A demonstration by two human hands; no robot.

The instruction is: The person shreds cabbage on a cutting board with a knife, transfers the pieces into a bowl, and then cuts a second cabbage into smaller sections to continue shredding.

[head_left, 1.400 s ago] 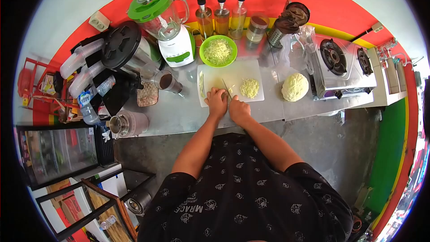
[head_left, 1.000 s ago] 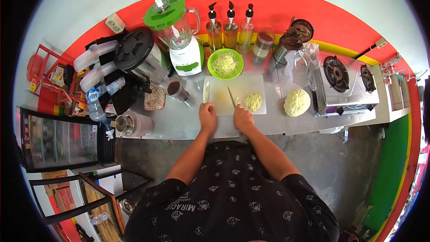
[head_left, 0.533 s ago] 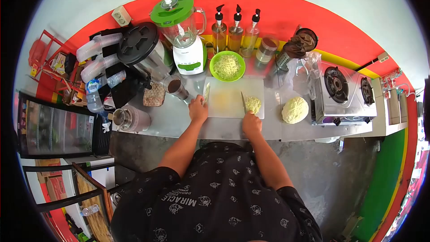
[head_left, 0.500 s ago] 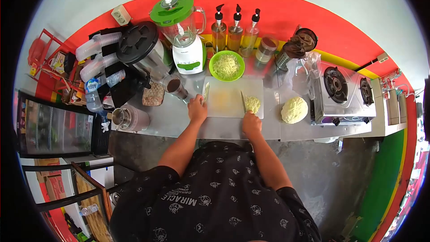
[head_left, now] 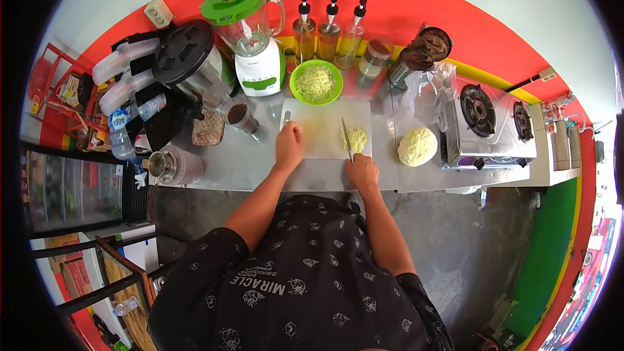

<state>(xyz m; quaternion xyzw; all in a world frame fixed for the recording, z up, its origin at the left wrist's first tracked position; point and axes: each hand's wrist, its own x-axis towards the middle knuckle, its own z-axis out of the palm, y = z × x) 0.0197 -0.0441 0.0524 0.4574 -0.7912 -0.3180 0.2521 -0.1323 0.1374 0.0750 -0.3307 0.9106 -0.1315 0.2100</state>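
My right hand grips a kitchen knife, its blade pointing away from me over the left part of a small pile of shredded cabbage. The pile sits on the right side of a white cutting board. At the board's left edge, my left hand is curled closed; anything inside its fingers is hidden. Just behind the board stands a green bowl with more shredded cabbage. A pale, rounded cabbage rests on the counter to the right of the board.
Left of the board are a glass of dark contents, a steel-topped container and a large black-lidded container. A blender, several pump bottles and a jar line the back. A gas stove stands right.
The camera view has shifted, moving the scene left and up. My left hand has moved right over the board's edge. The knife and my right hand have drawn slightly toward me, the blade more tilted.
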